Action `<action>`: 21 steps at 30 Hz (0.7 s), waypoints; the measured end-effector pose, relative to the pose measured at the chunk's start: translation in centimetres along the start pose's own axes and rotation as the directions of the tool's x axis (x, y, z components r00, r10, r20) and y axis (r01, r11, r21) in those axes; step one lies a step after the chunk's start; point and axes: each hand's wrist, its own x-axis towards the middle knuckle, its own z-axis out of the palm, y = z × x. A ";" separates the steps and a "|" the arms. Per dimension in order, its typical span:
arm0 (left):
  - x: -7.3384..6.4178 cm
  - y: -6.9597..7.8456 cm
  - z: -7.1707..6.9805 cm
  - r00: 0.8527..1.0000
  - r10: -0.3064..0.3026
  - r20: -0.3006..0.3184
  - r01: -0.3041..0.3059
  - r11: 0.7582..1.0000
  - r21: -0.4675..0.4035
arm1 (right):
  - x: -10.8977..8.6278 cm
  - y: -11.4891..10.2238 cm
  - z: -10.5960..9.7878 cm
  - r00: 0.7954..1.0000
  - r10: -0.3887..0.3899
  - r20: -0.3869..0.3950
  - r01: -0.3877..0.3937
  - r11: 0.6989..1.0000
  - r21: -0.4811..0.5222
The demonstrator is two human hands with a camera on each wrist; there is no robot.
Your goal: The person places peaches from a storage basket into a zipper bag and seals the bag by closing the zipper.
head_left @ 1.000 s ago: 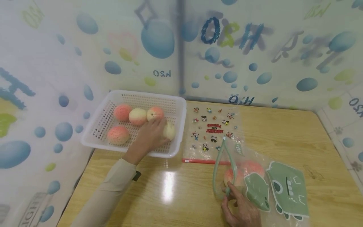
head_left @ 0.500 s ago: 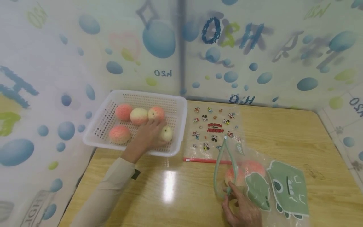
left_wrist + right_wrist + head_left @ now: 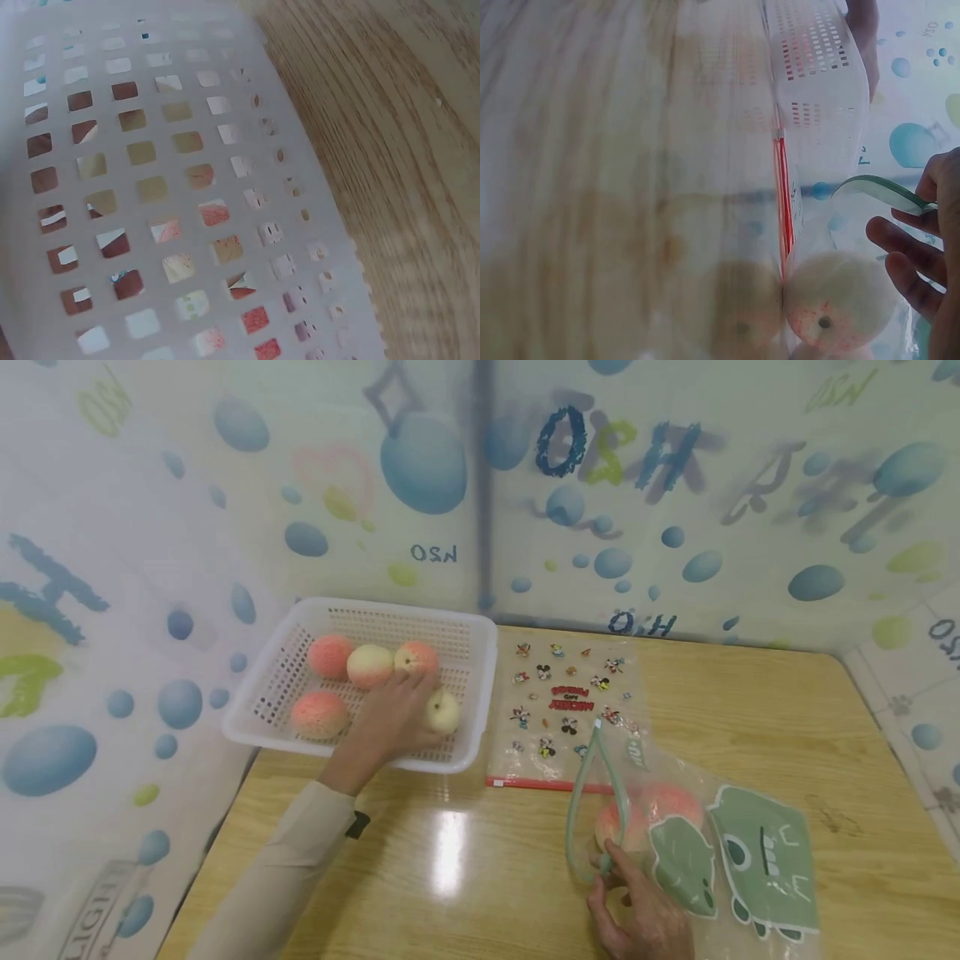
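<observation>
In the head view, my left hand (image 3: 390,714) reaches into the white basket (image 3: 255,710) and holds a pale peach (image 3: 443,712) between fingers and thumb at its right end. The left wrist view looks through the basket's slotted wall (image 3: 187,240), which hides most of that hand. At the lower right, my right hand (image 3: 643,910) pinches the green-edged mouth of a clear zip bag (image 3: 772,860) printed with a green monster, holding it agape. Reddish peaches (image 3: 672,804) lie inside this bag. The right wrist view shows one bagged peach (image 3: 840,304) beneath my fingers.
Several other peaches (image 3: 319,715) sit in the basket. Beside it, a flat clear bag with cartoon figures and a red zip (image 3: 551,783) lies on the wooden table (image 3: 510,877), partly under the green bag's mouth. Patterned walls (image 3: 555,543) stand behind and to the sides.
In my left hand's hold, the pale peach has turned so its stem dimple shows, and it has shifted slightly left and nearer. My right hand and the green-edged bag stay put.
</observation>
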 end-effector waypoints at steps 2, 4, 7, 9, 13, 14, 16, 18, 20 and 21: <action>0.0 0.1 0.0 0.999 0.010 -0.040 -0.011 1.000 -0.012 | 0.0 0.0 -0.1 1.000 0.006 0.010 -0.006 1.000 -0.003; -0.1 0.2 0.0 0.997 0.024 -0.076 -0.026 0.999 -0.024 | 0.0 0.0 -0.1 1.000 0.014 0.023 -0.014 1.000 -0.006; -0.2 0.5 0.0 0.991 0.045 -0.125 -0.053 0.997 -0.057 | 0.1 0.0 -0.2 1.000 0.013 0.026 -0.013 1.000 -0.002; -0.3 0.6 0.1 0.985 0.060 -0.162 -0.072 0.995 -0.065 | 0.2 0.1 -0.1 1.000 0.002 0.019 -0.002 1.000 0.004; -0.1 0.7 0.2 0.967 0.091 -0.240 -0.112 0.991 -0.074 | 0.1 0.1 0.0 1.000 -0.007 0.019 0.007 1.000 -0.001; -0.1 0.8 0.2 0.962 0.097 -0.256 -0.119 0.990 -0.071 | 0.1 0.1 0.0 1.000 -0.005 0.024 0.005 1.000 -0.003; -0.1 0.9 0.2 0.952 0.110 -0.285 -0.134 0.989 -0.065 | 0.0 0.1 -0.1 0.999 0.012 0.044 -0.012 1.000 -0.013; -0.1 1.0 0.0 0.942 0.121 -0.312 -0.148 0.987 -0.063 | -0.2 0.1 -0.1 0.997 0.031 0.065 -0.031 0.999 -0.014; -0.1 1.2 -0.2 0.934 0.128 -0.334 -0.159 0.985 -0.067 | -0.3 0.1 -0.2 0.997 0.036 0.074 -0.036 0.999 -0.009; -0.1 1.2 -0.2 0.930 0.130 -0.343 -0.164 0.984 -0.072 | -0.3 0.1 -0.2 0.996 0.038 0.077 -0.038 0.999 -0.010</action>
